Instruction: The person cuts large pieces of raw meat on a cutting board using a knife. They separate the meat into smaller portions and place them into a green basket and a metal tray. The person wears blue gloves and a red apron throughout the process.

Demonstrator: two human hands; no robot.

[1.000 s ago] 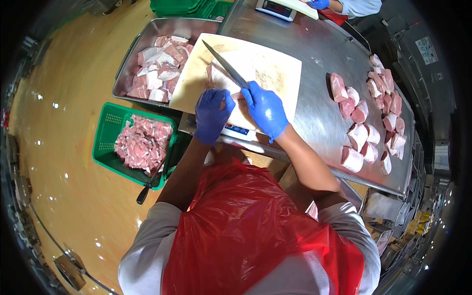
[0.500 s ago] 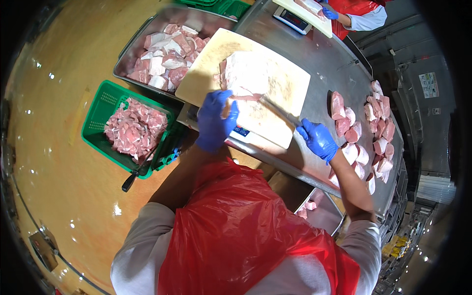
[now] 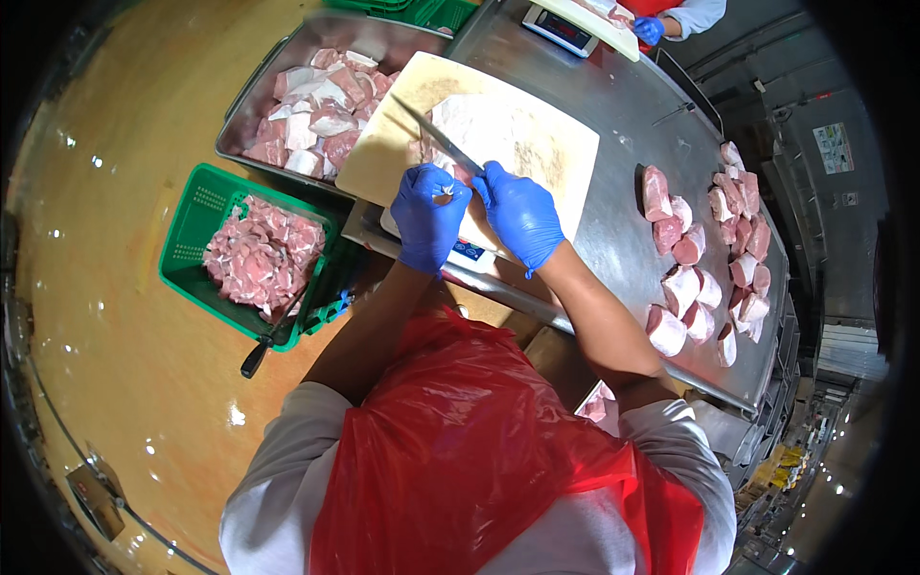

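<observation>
A large slab of pale, fat-covered raw meat (image 3: 489,120) lies on the white cutting board (image 3: 571,149) in front of me. My right hand (image 3: 522,216), in a blue glove, is closed round the handle of a knife (image 3: 433,134). Its blade points away to the far left, over the slab's left part. Close beside it, at the slab's near edge, my left hand (image 3: 428,218) has its gloved fingers curled together. Something small and pale shows between those fingers, too little of it to name. Both hands cover the meat's near end.
Left of the board stands a metal tub (image 3: 251,107) of meat chunks. Nearer, a green basket (image 3: 177,251) holds trimmings, with a black-handled tool (image 3: 255,358) at its rim. Cut meat pieces (image 3: 680,287) lie on the steel table (image 3: 613,230). A co-worker's gloved hand (image 3: 649,31) is at another board.
My right hand has moved left toward my left hand, and the knife has swung from the slab's near right side to point far left across it. My left hand stays near the slab's edge.
</observation>
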